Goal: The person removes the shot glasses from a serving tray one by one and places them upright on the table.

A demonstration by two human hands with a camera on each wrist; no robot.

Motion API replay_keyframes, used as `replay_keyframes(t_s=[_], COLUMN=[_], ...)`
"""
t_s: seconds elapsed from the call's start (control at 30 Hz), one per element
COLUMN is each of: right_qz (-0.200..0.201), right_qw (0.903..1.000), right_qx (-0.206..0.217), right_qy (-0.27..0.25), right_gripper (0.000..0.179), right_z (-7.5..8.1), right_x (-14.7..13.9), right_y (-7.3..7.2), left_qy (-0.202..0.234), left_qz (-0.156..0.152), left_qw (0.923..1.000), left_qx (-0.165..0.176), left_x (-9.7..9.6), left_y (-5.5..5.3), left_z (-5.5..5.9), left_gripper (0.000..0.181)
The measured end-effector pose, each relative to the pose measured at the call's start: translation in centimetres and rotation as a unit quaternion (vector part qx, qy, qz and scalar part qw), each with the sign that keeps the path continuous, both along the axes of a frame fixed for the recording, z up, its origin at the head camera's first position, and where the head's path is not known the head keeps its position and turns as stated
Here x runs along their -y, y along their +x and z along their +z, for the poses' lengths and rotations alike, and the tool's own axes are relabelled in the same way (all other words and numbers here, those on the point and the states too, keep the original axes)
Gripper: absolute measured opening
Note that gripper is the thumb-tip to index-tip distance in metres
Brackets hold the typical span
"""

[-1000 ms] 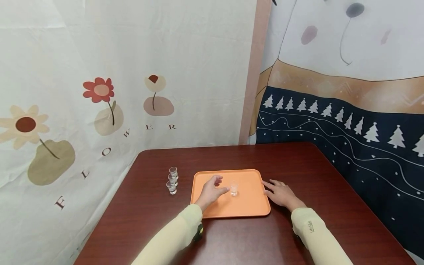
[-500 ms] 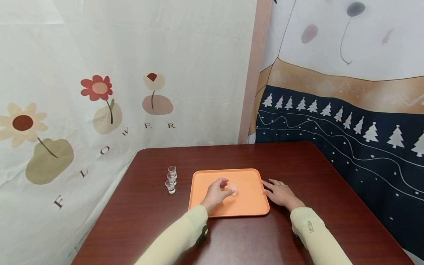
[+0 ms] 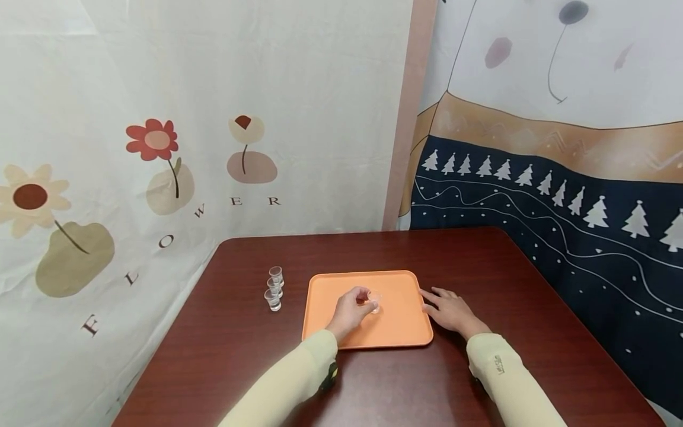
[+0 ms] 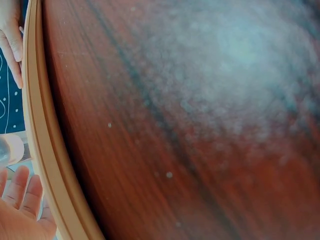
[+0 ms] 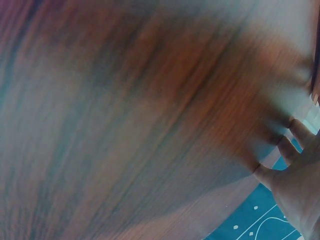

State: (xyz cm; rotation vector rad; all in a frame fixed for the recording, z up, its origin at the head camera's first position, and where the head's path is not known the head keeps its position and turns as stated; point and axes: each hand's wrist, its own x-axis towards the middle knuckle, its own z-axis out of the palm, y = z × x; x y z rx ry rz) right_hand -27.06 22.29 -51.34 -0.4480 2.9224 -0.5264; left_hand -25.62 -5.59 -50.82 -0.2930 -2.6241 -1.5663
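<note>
A small clear shot glass (image 3: 375,299) stands upright on the orange tray (image 3: 400,332). My left hand (image 3: 350,311) reaches over the tray and pinches this glass from its left side, thumb in front and forefinger behind. In the left wrist view the left hand (image 4: 22,210) is partly cut off, next to the glass (image 4: 11,149) and behind the tray's rim (image 4: 42,125). At the tray's right edge, my right hand (image 3: 450,311) rests with fingers spread, its fingertips at the rim. The right wrist view shows that hand (image 5: 295,180) palm down on the table.
Three more clear shot glasses (image 3: 274,289) stand in a close row on the table left of the tray. The dark red-brown table (image 3: 400,385) extends around the tray. Printed cloths (image 3: 320,118) hang behind the table and along its sides.
My left hand has moved right to the shot glass on the tray, and its thumb and fingers have closed on it. The right hand has stayed in place.
</note>
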Motion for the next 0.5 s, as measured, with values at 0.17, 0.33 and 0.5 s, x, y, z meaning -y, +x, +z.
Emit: replay_keyframes(t_s=[0.17, 0.33, 0.5], right_qz=[-0.002, 0.0, -0.004], right_qw=[1.0, 1.0, 1.0], right_qx=[-0.001, 0.0, 0.002], right_qy=[0.0, 0.002, 0.002], right_gripper=[0.052, 0.053, 0.054], right_z=[0.06, 0.1, 0.12], right_x=[-0.03, 0.01, 0.11], right_y=[0.0, -0.02, -0.13], left_qy=[0.002, -0.007, -0.013], left_qz=[-0.002, -0.004, 0.0], left_qw=[1.0, 1.0, 0.9999], left_qx=[-0.005, -0.002, -0.007], left_x=[-0.16, -0.42, -0.47], left_y=[-0.15, -0.15, -0.14], left_z=[-0.02, 0.12, 0.24], left_gripper=[0.031, 0.031, 0.028])
